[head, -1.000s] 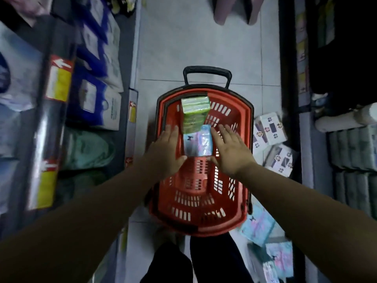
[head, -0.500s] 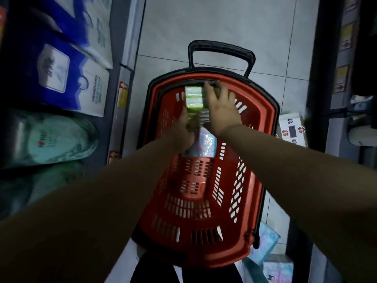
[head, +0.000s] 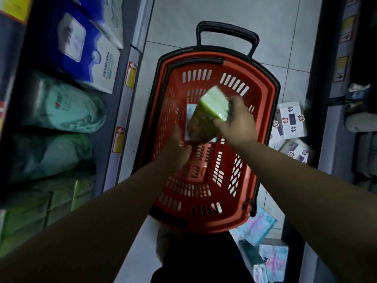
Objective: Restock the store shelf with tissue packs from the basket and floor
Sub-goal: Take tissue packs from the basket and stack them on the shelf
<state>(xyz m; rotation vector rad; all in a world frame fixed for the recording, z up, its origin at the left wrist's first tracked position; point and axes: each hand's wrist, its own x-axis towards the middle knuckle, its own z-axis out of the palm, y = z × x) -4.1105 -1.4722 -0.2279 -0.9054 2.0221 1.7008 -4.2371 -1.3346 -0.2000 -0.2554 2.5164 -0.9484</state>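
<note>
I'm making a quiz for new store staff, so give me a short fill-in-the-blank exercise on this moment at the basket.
1. The right hand grips a ____ tissue pack.
2. That pack is held over a ____ basket.
3. The flower-print packs lie on the floor on the basket's ____ side.
Missing words: green; red; right.

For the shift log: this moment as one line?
right hand: grips green tissue pack above basket | left hand: open, below pack | blue pack: in basket
</note>
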